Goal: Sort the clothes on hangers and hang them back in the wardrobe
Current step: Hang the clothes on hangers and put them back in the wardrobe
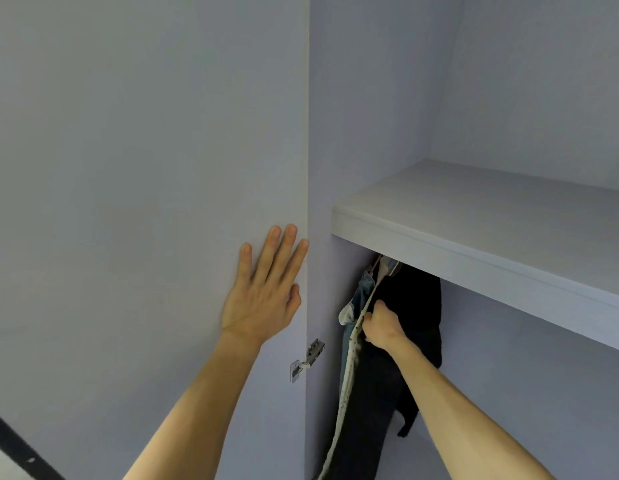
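Under the wardrobe shelf (474, 244) hang a few garments at the far left of the compartment: a blue denim piece (361, 292), a white dotted garment (349, 368) and a black garment (415, 306). My right hand (382, 325) reaches in and grips the edge of the white dotted garment, against the black one. My left hand (266, 289) lies flat with straight fingers on the open wardrobe door (145, 168). Hanger tops (387, 265) peek out just below the shelf; the rail is hidden.
A metal hinge (308, 358) joins the door to the wardrobe side panel (321, 202). The space under the shelf to the right of the clothes shows only the pale back wall (526, 375). A dark strip (17, 441) crosses the bottom left corner.
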`<action>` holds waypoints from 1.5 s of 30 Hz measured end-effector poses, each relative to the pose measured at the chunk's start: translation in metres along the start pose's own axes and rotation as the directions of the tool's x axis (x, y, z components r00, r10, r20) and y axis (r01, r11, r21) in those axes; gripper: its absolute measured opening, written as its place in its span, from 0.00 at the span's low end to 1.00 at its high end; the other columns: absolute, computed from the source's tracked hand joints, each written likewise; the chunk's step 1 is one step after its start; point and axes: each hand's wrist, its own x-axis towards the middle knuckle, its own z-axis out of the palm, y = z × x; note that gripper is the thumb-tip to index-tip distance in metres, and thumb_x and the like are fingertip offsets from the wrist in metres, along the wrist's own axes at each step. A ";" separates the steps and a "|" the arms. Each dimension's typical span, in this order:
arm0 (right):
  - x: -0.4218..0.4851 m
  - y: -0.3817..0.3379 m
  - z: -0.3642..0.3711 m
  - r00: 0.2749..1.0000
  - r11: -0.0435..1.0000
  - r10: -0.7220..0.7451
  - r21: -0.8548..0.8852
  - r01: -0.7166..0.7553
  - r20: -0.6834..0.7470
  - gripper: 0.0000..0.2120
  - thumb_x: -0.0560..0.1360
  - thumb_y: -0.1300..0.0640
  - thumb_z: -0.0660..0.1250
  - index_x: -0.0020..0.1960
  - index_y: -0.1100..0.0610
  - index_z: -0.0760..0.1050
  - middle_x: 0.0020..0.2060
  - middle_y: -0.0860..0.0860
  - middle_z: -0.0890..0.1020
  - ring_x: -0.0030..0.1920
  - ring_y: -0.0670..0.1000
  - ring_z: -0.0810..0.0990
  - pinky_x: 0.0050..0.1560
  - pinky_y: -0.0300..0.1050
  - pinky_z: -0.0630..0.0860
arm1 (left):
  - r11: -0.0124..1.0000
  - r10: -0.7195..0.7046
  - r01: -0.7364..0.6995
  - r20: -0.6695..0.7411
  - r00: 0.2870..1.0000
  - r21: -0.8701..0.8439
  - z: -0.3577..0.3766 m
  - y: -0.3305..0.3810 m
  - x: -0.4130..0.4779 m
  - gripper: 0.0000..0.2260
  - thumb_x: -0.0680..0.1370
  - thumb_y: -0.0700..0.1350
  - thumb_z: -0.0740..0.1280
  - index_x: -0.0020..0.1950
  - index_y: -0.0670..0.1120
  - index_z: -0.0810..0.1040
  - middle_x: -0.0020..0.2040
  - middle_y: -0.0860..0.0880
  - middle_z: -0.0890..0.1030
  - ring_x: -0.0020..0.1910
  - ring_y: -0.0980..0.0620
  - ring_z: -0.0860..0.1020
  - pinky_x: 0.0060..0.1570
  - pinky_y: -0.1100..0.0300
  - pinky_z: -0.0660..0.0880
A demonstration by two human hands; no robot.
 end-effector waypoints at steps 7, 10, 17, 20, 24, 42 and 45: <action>0.004 -0.008 0.000 1.000 0.993 -0.025 -0.114 0.027 0.015 0.17 0.83 0.59 0.57 0.69 0.66 0.65 0.65 0.64 0.74 0.65 0.63 0.75 0.61 0.49 0.73 | 1.000 0.003 -0.003 0.039 0.999 -0.010 0.002 -0.002 0.002 0.34 0.80 0.55 0.57 0.82 0.47 0.50 0.82 0.43 0.51 0.81 0.42 0.50 0.76 0.38 0.38; -0.008 0.000 -0.009 0.998 0.990 -0.019 -0.141 0.026 0.052 0.19 0.82 0.56 0.60 0.71 0.63 0.64 0.67 0.61 0.73 0.67 0.61 0.73 0.64 0.49 0.72 | 0.998 0.011 -0.005 0.090 0.996 -0.062 -0.007 0.000 0.001 0.35 0.79 0.54 0.58 0.82 0.46 0.49 0.82 0.42 0.48 0.81 0.41 0.47 0.76 0.38 0.36; -0.081 0.000 -0.034 0.978 0.991 -0.118 -0.049 0.129 0.171 0.24 0.82 0.55 0.63 0.76 0.58 0.62 0.70 0.57 0.72 0.69 0.56 0.71 0.65 0.43 0.69 | 0.970 0.100 -0.053 0.190 0.977 -0.235 -0.026 -0.011 -0.019 0.39 0.71 0.48 0.67 0.81 0.48 0.59 0.82 0.44 0.51 0.81 0.43 0.49 0.78 0.40 0.40; -0.121 -0.002 -0.037 0.966 0.977 -0.209 -0.008 0.213 0.153 0.23 0.82 0.53 0.62 0.76 0.54 0.64 0.72 0.53 0.71 0.70 0.52 0.71 0.64 0.40 0.68 | 0.939 0.081 0.003 0.228 0.970 -0.345 -0.040 -0.017 -0.050 0.33 0.70 0.45 0.70 0.76 0.48 0.70 0.81 0.46 0.57 0.80 0.45 0.55 0.78 0.42 0.46; -0.181 -0.001 -0.026 0.943 0.950 -0.311 0.031 0.310 0.114 0.21 0.82 0.50 0.62 0.74 0.46 0.67 0.72 0.47 0.71 0.72 0.48 0.69 0.66 0.37 0.65 | 0.894 0.003 0.156 0.352 0.936 -0.421 -0.068 -0.019 -0.110 0.24 0.72 0.46 0.66 0.69 0.49 0.77 0.74 0.44 0.71 0.76 0.45 0.66 0.75 0.39 0.55; -0.472 0.009 0.197 0.627 0.725 -0.564 -0.041 0.688 0.538 0.17 0.81 0.49 0.62 0.70 0.44 0.72 0.68 0.40 0.75 0.70 0.43 0.69 0.67 0.35 0.62 | 0.635 -0.411 0.751 0.903 0.127 0.183 -0.336 -0.119 -0.554 0.18 0.68 0.49 0.60 0.49 0.54 0.86 0.45 0.53 0.86 0.42 0.47 0.84 0.45 0.52 0.78; -0.515 0.007 0.238 0.511 0.666 -0.566 -0.008 0.746 0.647 0.19 0.82 0.46 0.59 0.72 0.45 0.71 0.70 0.42 0.73 0.71 0.43 0.67 0.70 0.38 0.61 | 0.521 -0.460 0.771 0.881 -0.107 0.366 -0.395 -0.127 -0.605 0.21 0.73 0.51 0.56 0.61 0.56 0.81 0.56 0.54 0.84 0.55 0.49 0.81 0.56 0.51 0.73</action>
